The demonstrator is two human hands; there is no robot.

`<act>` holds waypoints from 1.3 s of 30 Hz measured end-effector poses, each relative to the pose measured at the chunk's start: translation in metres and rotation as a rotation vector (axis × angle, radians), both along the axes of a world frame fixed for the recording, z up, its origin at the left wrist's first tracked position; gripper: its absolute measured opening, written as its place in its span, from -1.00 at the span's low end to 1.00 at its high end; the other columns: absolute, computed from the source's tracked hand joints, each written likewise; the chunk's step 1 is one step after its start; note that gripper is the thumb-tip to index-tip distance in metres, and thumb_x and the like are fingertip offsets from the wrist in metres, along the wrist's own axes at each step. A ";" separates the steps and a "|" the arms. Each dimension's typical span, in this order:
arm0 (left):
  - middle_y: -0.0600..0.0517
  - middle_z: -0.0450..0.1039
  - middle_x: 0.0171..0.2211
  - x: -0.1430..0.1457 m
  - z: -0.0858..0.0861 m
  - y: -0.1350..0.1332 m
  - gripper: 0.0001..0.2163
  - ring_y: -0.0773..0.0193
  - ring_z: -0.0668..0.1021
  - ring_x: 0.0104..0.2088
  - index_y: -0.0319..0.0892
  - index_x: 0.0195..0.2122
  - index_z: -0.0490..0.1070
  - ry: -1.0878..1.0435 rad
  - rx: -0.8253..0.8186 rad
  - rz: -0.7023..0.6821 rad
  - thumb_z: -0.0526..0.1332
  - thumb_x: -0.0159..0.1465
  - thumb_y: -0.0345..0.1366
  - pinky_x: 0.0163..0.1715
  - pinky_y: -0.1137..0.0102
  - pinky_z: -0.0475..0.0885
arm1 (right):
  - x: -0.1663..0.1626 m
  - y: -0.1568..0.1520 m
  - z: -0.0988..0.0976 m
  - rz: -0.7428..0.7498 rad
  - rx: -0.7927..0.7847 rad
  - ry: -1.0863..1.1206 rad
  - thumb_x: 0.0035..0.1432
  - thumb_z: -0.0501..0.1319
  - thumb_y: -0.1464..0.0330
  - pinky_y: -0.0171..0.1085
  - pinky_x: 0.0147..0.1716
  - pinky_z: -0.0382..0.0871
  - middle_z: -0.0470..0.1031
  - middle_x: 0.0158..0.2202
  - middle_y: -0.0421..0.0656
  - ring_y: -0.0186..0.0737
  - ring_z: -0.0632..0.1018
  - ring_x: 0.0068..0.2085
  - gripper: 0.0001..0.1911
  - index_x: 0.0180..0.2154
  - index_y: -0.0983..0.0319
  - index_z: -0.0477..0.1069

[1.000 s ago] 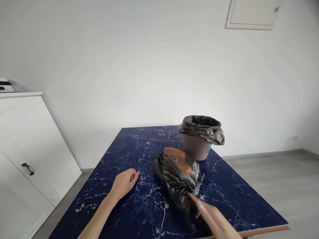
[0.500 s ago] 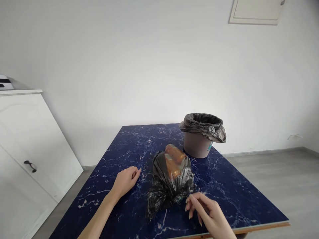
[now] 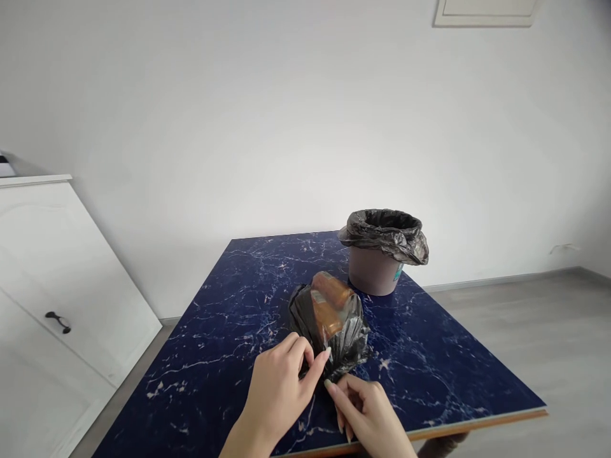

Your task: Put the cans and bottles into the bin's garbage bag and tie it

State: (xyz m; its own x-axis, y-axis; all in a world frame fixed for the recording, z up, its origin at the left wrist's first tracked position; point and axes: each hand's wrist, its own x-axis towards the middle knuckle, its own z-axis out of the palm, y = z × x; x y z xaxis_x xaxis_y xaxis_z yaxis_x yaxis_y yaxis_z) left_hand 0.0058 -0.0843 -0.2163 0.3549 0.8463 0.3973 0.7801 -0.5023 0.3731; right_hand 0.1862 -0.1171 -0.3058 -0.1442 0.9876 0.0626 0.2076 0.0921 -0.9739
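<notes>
A black plastic bag (image 3: 351,334) lies on the table, its near end bunched together. Through its thin film show orange-brown cans or bottles (image 3: 329,302); which of the two I cannot tell. My left hand (image 3: 286,375) is at the bag's near left side, fingers curled onto the gathered plastic and thumb stretched across it. At the bunched near end, my right hand (image 3: 360,401) pinches the plastic between thumb and fingers. Both hands partly hide the gathered neck.
A grey-brown bin (image 3: 375,272) lined with a black bag (image 3: 405,245) stands at the far right of the blue marbled table (image 3: 229,305). On the left is a white cabinet (image 3: 71,267). A pale wall (image 3: 238,127) rises behind.
My left hand has moved right from the bare tabletop onto the bag. My right hand has shifted left and closed on its gathered end. The view has tilted slightly.
</notes>
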 end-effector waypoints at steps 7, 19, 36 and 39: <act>0.06 0.45 -0.49 0.016 -0.009 0.014 -0.56 0.27 0.48 -0.57 -0.06 -0.47 0.32 0.062 -0.046 -0.032 0.17 0.42 0.14 -0.58 0.32 0.26 | 0.001 0.006 -0.002 -0.044 -0.011 0.065 0.36 0.15 -0.16 -0.35 -0.62 0.20 0.43 -0.61 -0.27 -0.29 0.44 -0.65 -0.46 -0.41 0.13 0.25; 0.08 0.43 -0.51 0.045 0.024 0.008 -0.64 0.31 0.44 -0.55 -0.07 -0.41 0.35 -0.256 -0.221 -0.150 0.08 0.49 -0.03 -0.53 0.40 0.29 | 0.000 0.006 -0.007 -0.277 0.167 0.018 0.36 0.25 -0.03 -0.37 -0.55 0.17 0.34 -0.52 -0.35 -0.33 0.38 -0.57 -0.61 -0.11 0.15 0.34; 0.14 0.45 -0.55 0.056 0.029 0.002 -0.72 0.34 0.44 -0.54 -0.11 -0.44 0.33 0.146 -0.171 -0.027 0.12 0.45 -0.22 -0.47 0.42 0.15 | 0.010 0.003 -0.009 -0.182 0.113 0.130 0.39 0.22 -0.03 -0.40 -0.61 0.19 0.38 -0.55 -0.32 -0.37 0.42 -0.64 -0.58 -0.31 0.19 0.40; 0.15 0.41 -0.56 0.055 0.032 0.004 -0.72 0.36 0.40 -0.55 -0.12 -0.47 0.28 0.031 -0.179 -0.030 0.13 0.42 -0.24 -0.48 0.43 0.16 | 0.010 0.004 -0.010 -0.182 0.108 0.132 0.36 0.26 -0.03 -0.39 -0.62 0.18 0.39 -0.55 -0.31 -0.38 0.41 -0.65 -0.56 -0.35 0.18 0.38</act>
